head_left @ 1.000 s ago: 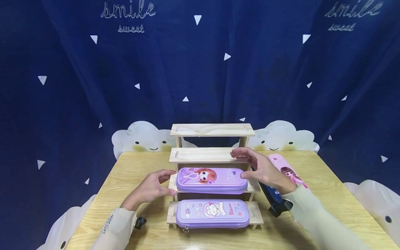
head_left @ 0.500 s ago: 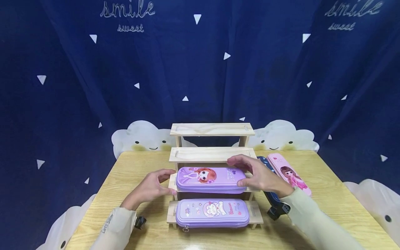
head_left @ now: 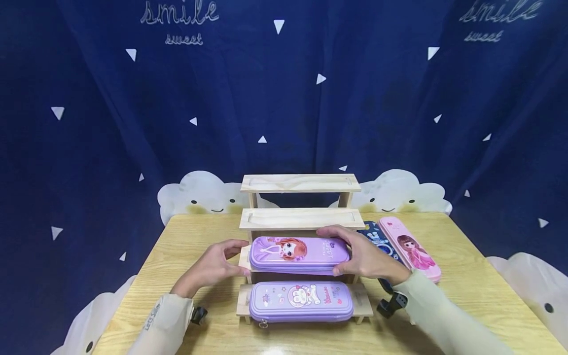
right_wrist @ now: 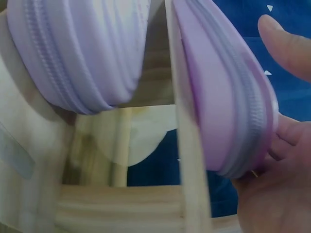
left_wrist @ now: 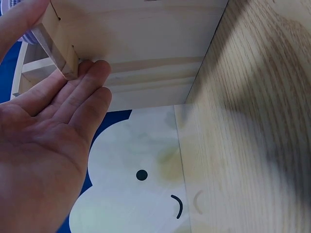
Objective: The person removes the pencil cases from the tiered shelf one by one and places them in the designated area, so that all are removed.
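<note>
A purple zip pencil case (head_left: 299, 254) with a red-haired doll picture lies across the second step from the bottom of a wooden tiered shelf (head_left: 301, 218). My right hand (head_left: 366, 256) grips its right end, thumb at the front edge and fingers behind. In the right wrist view the case's zipped end (right_wrist: 233, 97) overhangs the step beside that hand. My left hand (head_left: 213, 264) holds the left end of the same step, its fingers reaching behind the board end (left_wrist: 60, 46) in the left wrist view. Below, a lilac pencil case (head_left: 301, 301) with a bunny picture lies on the bottom step.
Right of the shelf, a navy pencil case (head_left: 377, 236) and a pink pencil case (head_left: 410, 249) with a doll picture lie side by side on the wooden table (head_left: 461, 296). A dark blue curtain (head_left: 284, 98) hangs behind, with cloud shapes (head_left: 201, 197) at the table's back edge.
My right hand has moved left and closed in on the end of the doll pencil case, uncovering more of the navy and pink cases. The left hand keeps its place.
</note>
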A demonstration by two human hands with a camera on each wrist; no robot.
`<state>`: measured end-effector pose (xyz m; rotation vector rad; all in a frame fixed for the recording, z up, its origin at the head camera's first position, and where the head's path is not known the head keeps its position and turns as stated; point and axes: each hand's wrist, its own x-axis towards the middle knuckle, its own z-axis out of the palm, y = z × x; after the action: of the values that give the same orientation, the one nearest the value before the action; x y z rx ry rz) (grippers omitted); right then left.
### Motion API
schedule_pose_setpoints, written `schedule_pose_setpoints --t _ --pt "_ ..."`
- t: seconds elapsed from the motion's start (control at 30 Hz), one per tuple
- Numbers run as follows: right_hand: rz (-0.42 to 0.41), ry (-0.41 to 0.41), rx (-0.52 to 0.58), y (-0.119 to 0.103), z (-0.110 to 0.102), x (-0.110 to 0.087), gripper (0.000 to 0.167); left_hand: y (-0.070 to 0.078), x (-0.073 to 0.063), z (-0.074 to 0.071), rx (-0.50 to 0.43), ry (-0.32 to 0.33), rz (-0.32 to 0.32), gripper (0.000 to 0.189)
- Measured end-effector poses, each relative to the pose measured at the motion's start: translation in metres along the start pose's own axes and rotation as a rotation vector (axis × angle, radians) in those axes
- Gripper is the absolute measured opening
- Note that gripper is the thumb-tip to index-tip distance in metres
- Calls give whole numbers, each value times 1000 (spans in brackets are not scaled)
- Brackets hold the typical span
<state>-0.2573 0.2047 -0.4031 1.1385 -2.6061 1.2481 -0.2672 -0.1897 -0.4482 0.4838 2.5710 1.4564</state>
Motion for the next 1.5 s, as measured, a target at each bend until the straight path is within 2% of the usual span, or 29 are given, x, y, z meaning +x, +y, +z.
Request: schedule_pose_setpoints --t 0.23,0.5,0.8,0.97,1.17,1.5 --pt "17 -7 -29 5 5 2 87 0 -1 0 -4 2 -1 75" --pt "75 -24 26 7 9 1 84 -2 -1 0 1 -5 -17 76" --pt "103 -53 8 12 10 0 81 -2 -2 1 7 3 -17 76" --pt "154 -23 15 11 13 1 76 -1 -1 1 1 3 -6 75" --pt "210 25 76 8 12 -4 73 0 -1 2 -5 -9 -19 75" --pt "116 68 187 1 -3 -7 69 -1 -1 -1 -23 -14 -15 77"
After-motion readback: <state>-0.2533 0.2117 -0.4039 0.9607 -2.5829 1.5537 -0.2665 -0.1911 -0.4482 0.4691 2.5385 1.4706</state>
